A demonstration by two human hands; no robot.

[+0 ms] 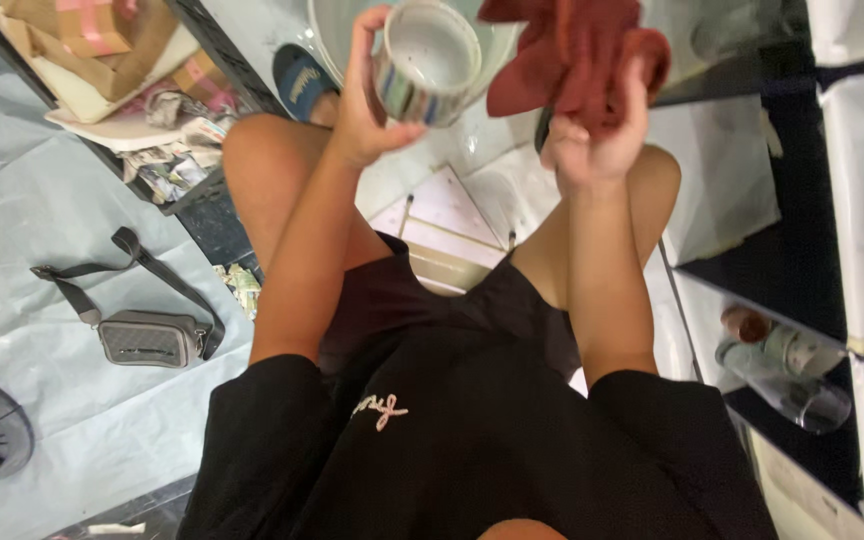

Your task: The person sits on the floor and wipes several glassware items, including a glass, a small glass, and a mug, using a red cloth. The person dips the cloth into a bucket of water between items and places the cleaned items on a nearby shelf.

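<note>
The left hand (pixel 367 110) holds a striped ceramic cup (pixel 427 62), fingers wrapped around its wall, the open mouth tilted toward the camera. The right hand (pixel 592 135) has its grip pressed together on a dark red cloth (pixel 572 55). From the cup, the cloth lies at about 3 o'clock, just beside it and apart from it. Behind both, at 12 o'clock, stands a pale basin (pixel 327 30).

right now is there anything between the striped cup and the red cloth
Nothing: in the head view the left hand holds the striped cup and the right hand grips the red cloth; a narrow bare gap separates them, a pale basin showing behind.
</note>
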